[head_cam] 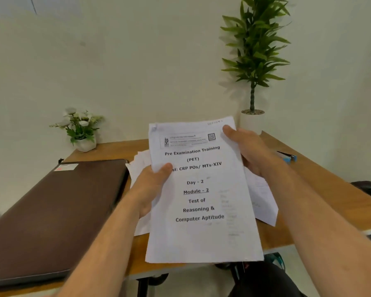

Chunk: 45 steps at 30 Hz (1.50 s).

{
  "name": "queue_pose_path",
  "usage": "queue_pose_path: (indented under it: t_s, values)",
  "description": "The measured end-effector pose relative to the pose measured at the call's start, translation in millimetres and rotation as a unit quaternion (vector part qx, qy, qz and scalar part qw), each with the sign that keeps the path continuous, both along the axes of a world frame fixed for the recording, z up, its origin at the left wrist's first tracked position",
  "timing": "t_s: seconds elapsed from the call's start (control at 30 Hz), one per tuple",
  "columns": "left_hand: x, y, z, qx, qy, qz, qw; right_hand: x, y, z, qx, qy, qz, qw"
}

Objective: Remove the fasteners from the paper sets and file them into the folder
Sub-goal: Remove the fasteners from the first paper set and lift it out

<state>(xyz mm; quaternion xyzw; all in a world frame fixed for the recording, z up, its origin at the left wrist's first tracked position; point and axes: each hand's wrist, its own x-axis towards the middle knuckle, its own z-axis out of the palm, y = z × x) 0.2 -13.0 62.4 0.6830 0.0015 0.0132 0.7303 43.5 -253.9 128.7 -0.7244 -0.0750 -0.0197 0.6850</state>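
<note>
Paper set [201, 189] held upright above the bench [308, 179], right of the folder [56, 211]; left hand [152, 185] and right hand [248, 151] each pinch an edge, probably to inspect its stapled corner.

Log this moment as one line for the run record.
step: paper set lifted above desk | left hand: grips left edge | right hand: grips top right | folder: closed, left | loose papers: underneath

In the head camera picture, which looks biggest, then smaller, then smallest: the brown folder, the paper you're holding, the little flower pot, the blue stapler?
1. brown folder
2. held paper set, though it is nearer the camera
3. flower pot
4. blue stapler
</note>
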Motion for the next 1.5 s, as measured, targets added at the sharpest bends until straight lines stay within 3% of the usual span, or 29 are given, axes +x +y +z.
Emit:
queue_pose_path:
  t_s: [0.13, 0.23, 0.4, 0.57, 0.8, 1.0, 1.07, 1.1, 1.17, 1.2, 1.27, 1.4, 1.5]
  values:
    - [10.0, -2.6, -23.4, -0.014, 0.081, -0.032, 0.996, 28.2, 3.9, -40.3, 0.028, 0.010, -0.030, 0.999]
    - [20.5, 1.5, -19.2, -0.003, 0.108, -0.059, 0.992, 33.8, -2.6, -62.0, -0.030, 0.016, -0.062, 0.998]
    - [51.0, 2.5, -6.3, -0.073, 0.050, -0.018, 0.996, 29.5, -3.4, -89.3, -0.113, 0.027, -0.055, 0.992]
    - [73.4, -11.1, -10.6, -0.044, -0.011, 0.041, 0.998, 35.5, -7.0, -92.1, -0.133, -0.004, -0.070, 0.989]
    - [78.7, -25.0, -24.5, -0.085, -0.040, 0.037, 0.995, 40.0, -19.5, -95.1, -0.069, -0.025, -0.083, 0.994]
    - [77.3, -30.9, -26.5, -0.036, -0.064, 0.072, 0.995, 34.3, -13.9, -100.8, -0.015, -0.052, -0.078, 0.996]
    - [74.9, -29.9, -22.7, 0.038, -0.080, 0.104, 0.991, 34.3, -12.8, -104.2, -0.002, -0.053, -0.085, 0.995]
    - [74.7, -28.5, -19.5, 0.137, -0.110, 0.144, 0.974, 35.8, -13.4, -106.5, -0.007, -0.057, -0.086, 0.995]
    - [72.8, -33.1, -3.8, 0.357, -0.216, 0.218, 0.882, 37.0, -13.3, -106.0, -0.019, -0.063, -0.083, 0.994]
    - [73.8, -42.4, 7.2, 0.410, -0.289, 0.213, 0.838, 38.4, -14.5, -106.1, -0.024, -0.065, -0.089, 0.994]
    - [77.4, -74.2, 28.0, 0.459, -0.347, 0.116, 0.810, 39.5, -16.9, -105.6, -0.026, -0.069, -0.098, 0.992]
    - [92.4, -118.9, 23.5, 0.616, -0.222, -0.035, 0.756, 38.6, -16.7, -110.2, -0.030, -0.085, -0.115, 0.989]
    - [97.6, -121.4, 10.9, 0.621, -0.179, -0.038, 0.762, 38.0, -13.5, -113.6, -0.052, -0.110, -0.113, 0.986]
